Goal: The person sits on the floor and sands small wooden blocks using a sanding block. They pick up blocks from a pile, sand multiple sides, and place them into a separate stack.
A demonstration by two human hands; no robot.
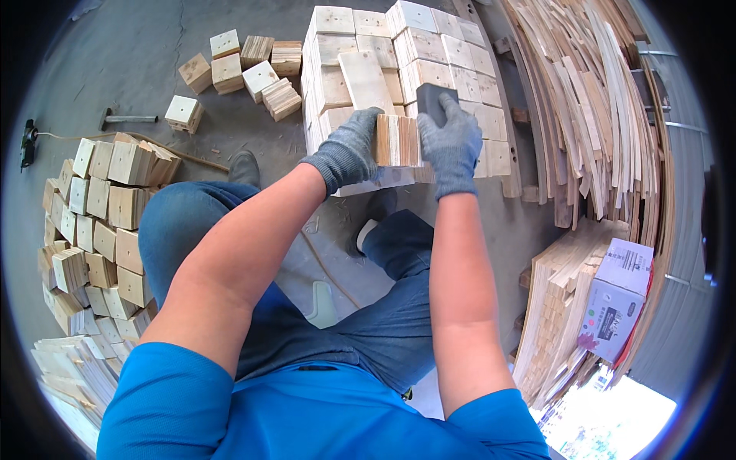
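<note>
In front of me my left hand (346,147), in a grey knit glove, is closed on the left side of a layered wooden block (398,141), its striped edge facing me. My right hand (452,146), gloved the same way, is wrapped round a dark grey rectangular pad (432,98) beside that block's upper right corner. Whether the pad touches the block cannot be made out. Behind both hands rises a neat stack of pale wooden blocks (460,54). A pale flat board (363,77) leans or lies against the stack, just beyond my left fingers.
Loose blocks (227,73) lie on the floor at the far left, near a hammer (126,119). A large pile of blocks (100,199) stands left of my knee. Long wood strips (583,107) fill the right side, with a printed carton (616,299) nearer. A hose (326,268) crosses the floor.
</note>
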